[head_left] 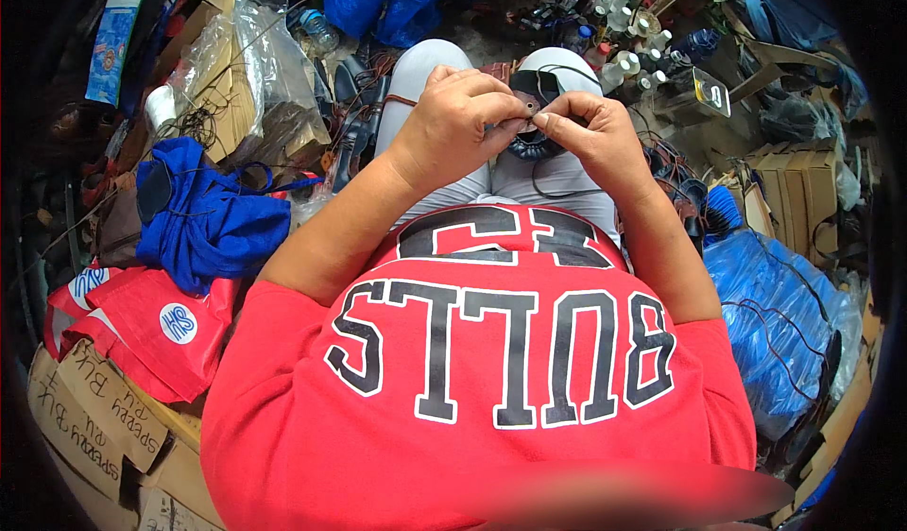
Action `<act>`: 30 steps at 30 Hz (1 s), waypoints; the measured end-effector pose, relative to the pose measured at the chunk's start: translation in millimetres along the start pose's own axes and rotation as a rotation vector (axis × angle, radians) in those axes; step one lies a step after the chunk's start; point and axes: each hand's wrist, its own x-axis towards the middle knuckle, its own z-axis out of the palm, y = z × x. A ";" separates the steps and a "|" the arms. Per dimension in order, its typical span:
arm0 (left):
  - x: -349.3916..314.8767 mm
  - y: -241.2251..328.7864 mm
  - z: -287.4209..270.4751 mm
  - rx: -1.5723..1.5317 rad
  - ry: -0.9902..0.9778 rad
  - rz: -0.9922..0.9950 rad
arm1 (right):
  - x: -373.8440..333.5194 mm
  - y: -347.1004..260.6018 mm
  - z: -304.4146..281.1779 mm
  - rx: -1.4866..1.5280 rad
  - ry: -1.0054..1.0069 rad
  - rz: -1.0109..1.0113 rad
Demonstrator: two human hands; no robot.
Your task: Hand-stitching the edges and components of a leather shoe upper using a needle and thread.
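My left hand (463, 113) and my right hand (593, 132) meet above my knees, fingertips pinched close together. What they pinch is too small to make out. Just behind and below the fingertips, a black shoe-like piece (535, 147) with a ridged, curved edge rests between my thighs, partly covered by the hands. A dark flap (539, 83) rises behind the fingers, and a reddish-brown piece (498, 71) shows beside it. A thin dark cord (537, 187) loops down over my light trousers from near the hands.
On the left lie a blue cloth bag (203, 210), red bags (156, 328), clear plastic (260, 54) and dark shoes (350, 87). Several small bottles (633, 49) stand at the far right. A blue plastic-wrapped bundle (770, 318) and cardboard (798, 196) lie at right; cardboard boxes (94, 427) sit near left.
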 end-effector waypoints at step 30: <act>-8.5 -14.4 15.1 -0.992 0.095 -0.590 | 1.1 -0.4 -2.8 0.003 -0.029 -0.014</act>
